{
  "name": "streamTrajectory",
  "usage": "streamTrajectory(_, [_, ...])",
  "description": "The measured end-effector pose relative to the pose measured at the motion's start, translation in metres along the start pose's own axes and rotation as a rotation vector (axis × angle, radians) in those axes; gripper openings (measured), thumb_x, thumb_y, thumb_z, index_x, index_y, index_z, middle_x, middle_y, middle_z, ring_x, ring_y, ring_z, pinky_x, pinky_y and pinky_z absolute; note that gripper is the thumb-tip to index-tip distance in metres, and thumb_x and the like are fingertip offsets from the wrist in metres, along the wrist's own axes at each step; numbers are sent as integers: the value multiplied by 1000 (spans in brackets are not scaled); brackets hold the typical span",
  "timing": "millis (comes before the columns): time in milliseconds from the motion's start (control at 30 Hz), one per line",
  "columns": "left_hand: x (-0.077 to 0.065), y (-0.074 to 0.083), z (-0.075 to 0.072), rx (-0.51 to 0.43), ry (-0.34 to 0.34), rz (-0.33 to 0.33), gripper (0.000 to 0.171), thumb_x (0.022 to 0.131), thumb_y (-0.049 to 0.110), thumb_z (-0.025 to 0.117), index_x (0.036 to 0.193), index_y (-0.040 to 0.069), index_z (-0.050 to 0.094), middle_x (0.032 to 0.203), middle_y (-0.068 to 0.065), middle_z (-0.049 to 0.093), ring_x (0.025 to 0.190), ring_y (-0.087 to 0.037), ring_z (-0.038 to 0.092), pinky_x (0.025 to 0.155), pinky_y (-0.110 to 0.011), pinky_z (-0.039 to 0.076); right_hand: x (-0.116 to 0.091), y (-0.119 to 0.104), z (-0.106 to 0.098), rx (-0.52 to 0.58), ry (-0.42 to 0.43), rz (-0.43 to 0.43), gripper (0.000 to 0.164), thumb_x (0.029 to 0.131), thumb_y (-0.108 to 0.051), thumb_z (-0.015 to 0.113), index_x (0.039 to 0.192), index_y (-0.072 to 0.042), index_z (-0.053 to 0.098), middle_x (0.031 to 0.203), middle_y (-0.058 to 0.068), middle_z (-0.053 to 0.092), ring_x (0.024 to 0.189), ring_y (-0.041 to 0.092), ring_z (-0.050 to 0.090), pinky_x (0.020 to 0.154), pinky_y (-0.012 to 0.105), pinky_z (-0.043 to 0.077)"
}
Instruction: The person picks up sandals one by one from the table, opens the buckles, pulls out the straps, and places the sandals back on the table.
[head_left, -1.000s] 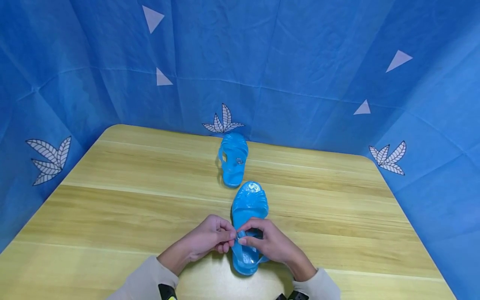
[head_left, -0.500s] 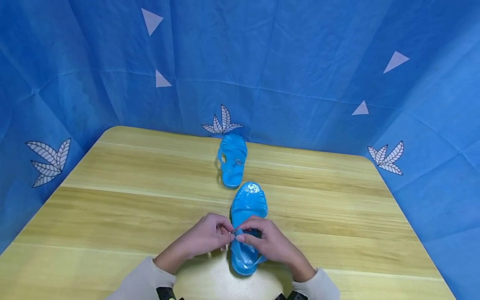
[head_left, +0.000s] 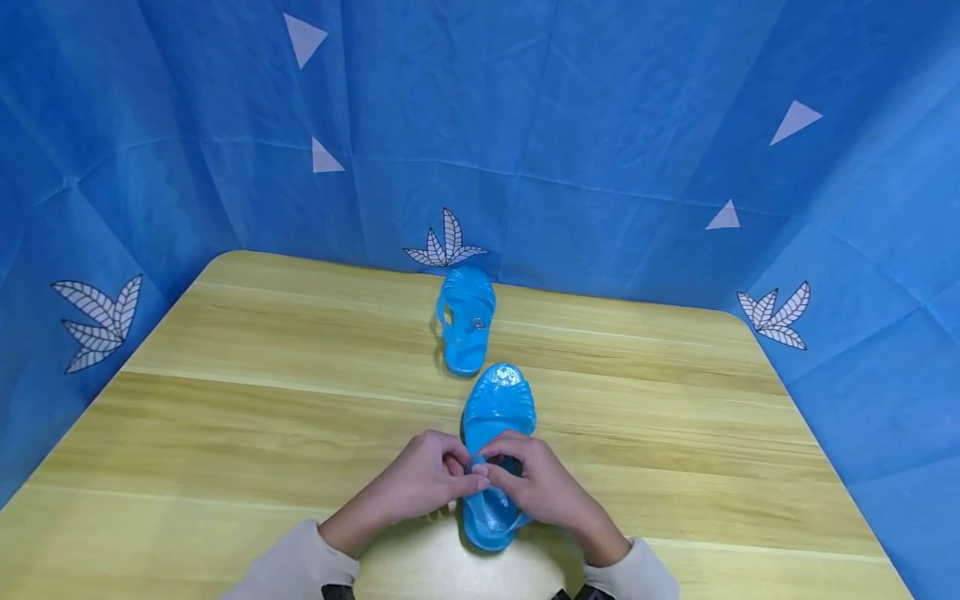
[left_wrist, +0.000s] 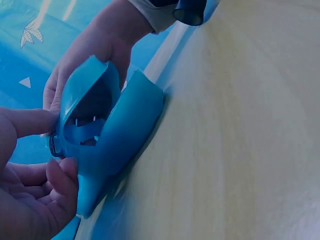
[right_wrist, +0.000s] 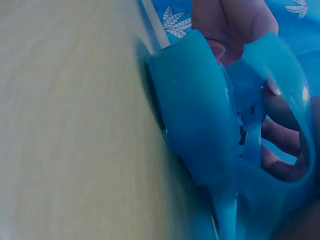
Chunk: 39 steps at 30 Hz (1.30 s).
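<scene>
Centrally, a blue sandal (head_left: 492,430) lies toe-away on the wood-grain tabletop (head_left: 675,417); the left hand (head_left: 429,477) and right hand (head_left: 542,482) pinch its strap (head_left: 476,508) by a small buckle (left_wrist: 54,145). Just beyond lies another blue sandal (head_left: 467,337).

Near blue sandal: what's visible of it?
The near blue sandal looks like glossy plastic, with a ribbed front band, a heel strap and a small metal-looking buckle. It lies sole-down on the table, toe toward the backdrop. The left grip and right grip pinch its strap near the buckle; whether that is fastened is unclear.
</scene>
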<state>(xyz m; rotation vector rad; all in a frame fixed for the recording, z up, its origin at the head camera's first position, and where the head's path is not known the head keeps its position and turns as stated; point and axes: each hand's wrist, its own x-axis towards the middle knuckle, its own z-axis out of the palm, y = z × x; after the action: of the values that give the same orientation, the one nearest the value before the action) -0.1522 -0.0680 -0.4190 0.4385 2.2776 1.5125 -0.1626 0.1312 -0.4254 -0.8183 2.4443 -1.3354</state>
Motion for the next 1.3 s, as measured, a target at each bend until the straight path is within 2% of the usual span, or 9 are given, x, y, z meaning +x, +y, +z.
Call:
streamTrajectory(233, [2,0,5,40,15,-28,16,79,23,76,80,11,65,61,4,50,51,-8,45,43,-18,34,-1,-3,2,-56,28,-74,14,90,-24,63,101,-15,69,99,-6,64,95,9,58,84,29,50])
streamTrajectory(467, [2,-3,8,64,29,-1,14,79,19,76,81,13,63,64,3,51,52,-8,48,43,-18,38,-3,-7,2,-180,60,-198,19,91,-22,62,107,-15,69,105,-7,63,99,10,56,82,31,48])
streamTrajectory(900, [3,-4,8,88,40,19,21,79,19,75,73,13,56,64,5,49,56,-7,46,46,-18,36,-2,-9,7,-160,114,-153,9,92,-22,62,98,-17,67,96,-11,64,94,7,57,83,36,47])
streamTrajectory(1300, [2,-1,8,99,47,41,21,79,18,76,72,12,58,65,4,49,57,-8,46,46,-19,35,-1,-10,11,-151,158,-73,5,93,-19,60,94,-17,65,90,-13,64,86,5,56,78,32,46])
